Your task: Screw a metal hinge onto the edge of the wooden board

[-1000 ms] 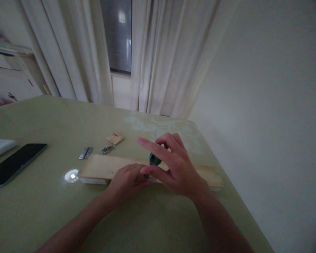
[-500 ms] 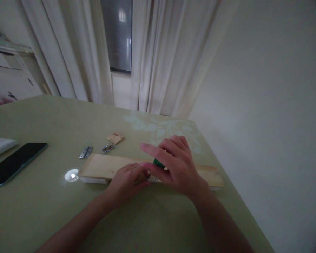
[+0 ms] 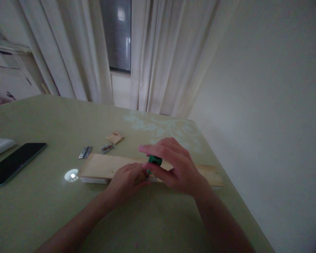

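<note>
A pale wooden board lies lengthwise before me, raised off the table on white blocks. On its near edge sits a small metal hinge, partly covered by fingers. My left hand rests on the board, its thumb and fingertips closed at the hinge's left end; whether a screw is between them is hidden. Above the hinge, my right hand has thumb and fingers around the green handle of a short screwdriver. The handle stands nearly upright, and its tip is hidden behind the left fingertips.
Behind the board are a two-leaf hinge, another hinge, a loose screw and a small wooden piece. A phone and a white object lie left. The table borders a wall at right.
My right hand has turned and its fingers have loosened a little around the handle, so more of the green screwdriver shows. My left hand stays in place on the board.
</note>
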Available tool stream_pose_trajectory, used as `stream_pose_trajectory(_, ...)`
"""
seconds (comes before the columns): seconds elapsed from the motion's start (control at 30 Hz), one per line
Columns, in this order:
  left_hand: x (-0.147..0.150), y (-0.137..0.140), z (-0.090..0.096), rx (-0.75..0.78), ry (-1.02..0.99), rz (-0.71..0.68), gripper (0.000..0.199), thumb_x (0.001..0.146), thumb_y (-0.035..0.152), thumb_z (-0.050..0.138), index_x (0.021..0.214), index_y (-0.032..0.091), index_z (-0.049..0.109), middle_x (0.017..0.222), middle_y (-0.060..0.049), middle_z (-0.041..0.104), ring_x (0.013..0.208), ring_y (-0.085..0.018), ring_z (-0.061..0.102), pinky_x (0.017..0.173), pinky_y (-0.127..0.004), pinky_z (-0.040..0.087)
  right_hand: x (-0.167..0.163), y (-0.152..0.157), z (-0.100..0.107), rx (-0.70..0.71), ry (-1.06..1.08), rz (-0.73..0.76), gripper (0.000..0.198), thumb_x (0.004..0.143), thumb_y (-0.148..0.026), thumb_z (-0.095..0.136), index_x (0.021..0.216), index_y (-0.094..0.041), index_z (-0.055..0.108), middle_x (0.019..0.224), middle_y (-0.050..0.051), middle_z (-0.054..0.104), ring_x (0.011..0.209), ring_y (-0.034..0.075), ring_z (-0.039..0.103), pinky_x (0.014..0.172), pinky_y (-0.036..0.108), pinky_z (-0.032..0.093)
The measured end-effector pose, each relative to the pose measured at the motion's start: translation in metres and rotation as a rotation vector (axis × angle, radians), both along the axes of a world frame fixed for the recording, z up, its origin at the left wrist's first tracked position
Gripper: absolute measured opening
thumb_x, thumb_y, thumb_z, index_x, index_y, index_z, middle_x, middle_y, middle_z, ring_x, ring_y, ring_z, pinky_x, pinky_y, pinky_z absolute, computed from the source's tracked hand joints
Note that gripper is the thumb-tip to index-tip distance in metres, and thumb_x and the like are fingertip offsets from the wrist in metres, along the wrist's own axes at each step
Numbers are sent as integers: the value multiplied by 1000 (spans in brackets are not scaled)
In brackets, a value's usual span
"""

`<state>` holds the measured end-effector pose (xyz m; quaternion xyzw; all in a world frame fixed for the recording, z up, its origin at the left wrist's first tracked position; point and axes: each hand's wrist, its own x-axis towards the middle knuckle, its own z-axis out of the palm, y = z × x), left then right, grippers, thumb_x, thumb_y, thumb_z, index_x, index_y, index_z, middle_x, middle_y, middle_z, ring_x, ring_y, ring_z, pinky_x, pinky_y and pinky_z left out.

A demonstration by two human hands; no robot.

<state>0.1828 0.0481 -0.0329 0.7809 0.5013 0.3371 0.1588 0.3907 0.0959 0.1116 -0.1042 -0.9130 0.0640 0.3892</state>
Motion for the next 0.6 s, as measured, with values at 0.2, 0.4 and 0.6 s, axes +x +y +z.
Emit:
stream_pose_trajectory(0.2, 0, 0, 2, 29, 6, -8, 9, 94, 16, 77, 95, 23, 70, 92, 0, 78, 85, -22, 73, 78, -31, 52, -3, -1, -2, -32, -73, -15, 45, 115, -27, 46, 158, -16, 52, 139, 14, 75, 122, 24, 69, 102, 42, 53)
stream_pose_trajectory(0.4, 1, -1, 6, 13, 6, -6, 14, 92, 16, 81, 101, 23, 74, 95, -1, 79, 88, -22, 74, 81, -32, 53, -1, 6, -9, 310, 86, -206, 17, 106, -37, 72, 112, -21, 71, 74, -1, 68, 65, 19, 62, 69, 36, 48)
stream_pose_trajectory(0.6, 1, -4, 10, -61, 21, 8, 11, 94, 17, 78, 101, 23, 72, 101, -2, 81, 95, -23, 75, 85, -34, 54, 6, 2, 4, -145, -105, 45, 48, 115, -20, 42, 163, -21, 50, 155, 12, 69, 141, 21, 65, 112, 38, 55)
